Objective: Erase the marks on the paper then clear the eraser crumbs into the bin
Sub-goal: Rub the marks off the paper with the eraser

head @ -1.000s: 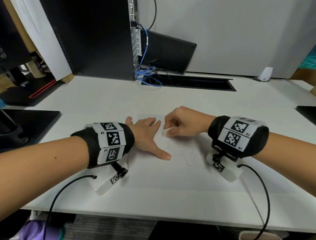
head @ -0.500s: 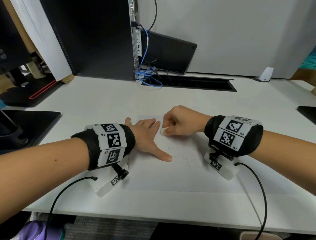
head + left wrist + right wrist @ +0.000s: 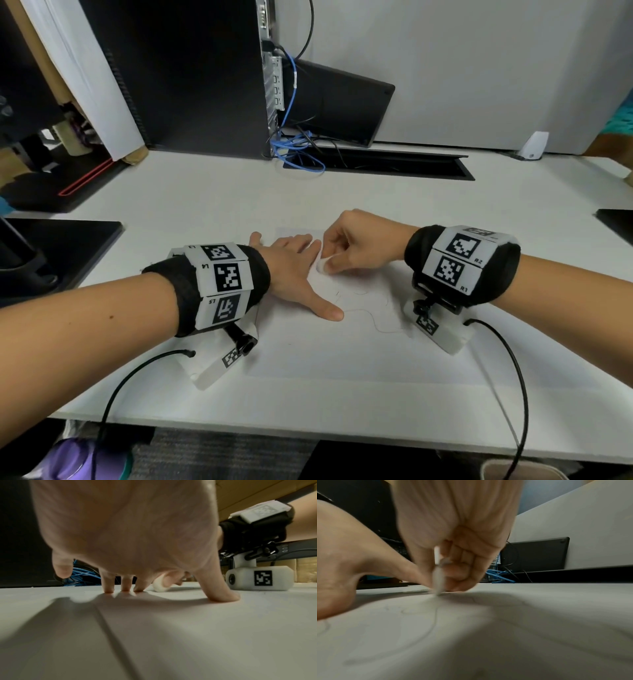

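Note:
A white sheet of paper [image 3: 342, 346] lies flat on the white desk, with thin pencil lines [image 3: 373, 318] across its middle. My left hand [image 3: 294, 270] rests flat on the paper, fingers spread and straight, thumb tip pressing down. My right hand [image 3: 356, 246] pinches a small white eraser [image 3: 322, 264] between thumb and fingers, its tip down on the paper just beside my left forefinger. In the right wrist view the eraser [image 3: 437, 580] touches the sheet at the end of a pencil line [image 3: 435, 616]. The left wrist view shows the eraser [image 3: 159, 586] beyond my fingertips [image 3: 123, 588]. No bin is in view.
A black computer tower [image 3: 178, 75] stands at the back with blue cables [image 3: 294, 150] spilling toward a cable slot [image 3: 394, 168]. A black monitor base [image 3: 51, 253] sits at the left, a small white device [image 3: 534, 145] at the back right. The desk's front edge [image 3: 308, 428] is near.
My right hand has slid the eraser a little to the left, closer to my left fingers. The left hand has stayed flat on the paper.

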